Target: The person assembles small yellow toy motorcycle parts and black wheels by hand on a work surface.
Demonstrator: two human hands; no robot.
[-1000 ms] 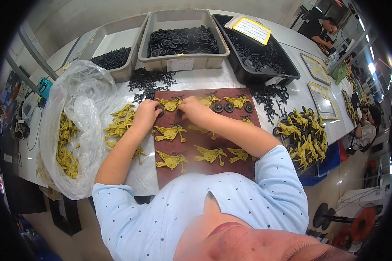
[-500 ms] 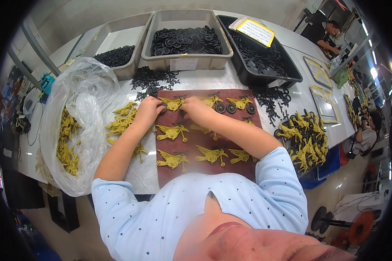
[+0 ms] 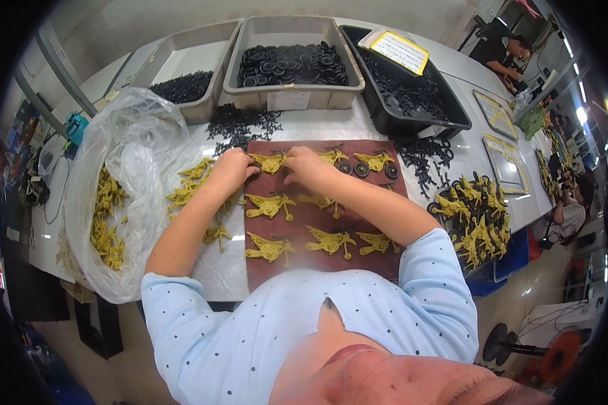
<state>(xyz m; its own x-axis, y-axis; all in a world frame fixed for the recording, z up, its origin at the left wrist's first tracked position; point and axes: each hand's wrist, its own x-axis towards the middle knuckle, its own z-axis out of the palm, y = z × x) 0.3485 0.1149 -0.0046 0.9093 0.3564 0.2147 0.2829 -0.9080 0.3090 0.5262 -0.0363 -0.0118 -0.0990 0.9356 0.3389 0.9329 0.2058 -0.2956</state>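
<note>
At the far left of a dark red mat [image 3: 297,226], a yellow toy motorcycle body [image 3: 269,163] lies between my two hands. My left hand [image 3: 230,170] is closed at its left end, fingertips on a small black wheel [image 3: 253,173] that is mostly hidden. My right hand [image 3: 309,169] is at the body's right end, thumb and forefinger parted; its other fingers are partly hidden. More yellow bodies [image 3: 269,205] lie in rows on the mat, some under my right forearm. Black wheels [image 3: 361,169] sit beside the bodies in the far row.
A grey bin of black wheels [image 3: 348,77] stands behind the mat, with another grey bin [image 3: 213,101] and a black bin [image 3: 463,125] beside it. Left is a clear plastic bag [image 3: 142,223] of yellow parts; right, a heap of yellow-and-black pieces [image 3: 476,223]. Other people work at far right.
My right thumb and forefinger have parted, and the dark wheel seen beneath them no longer shows. My left hand stays beside the same yellow body. The whole view has shifted slightly.
</note>
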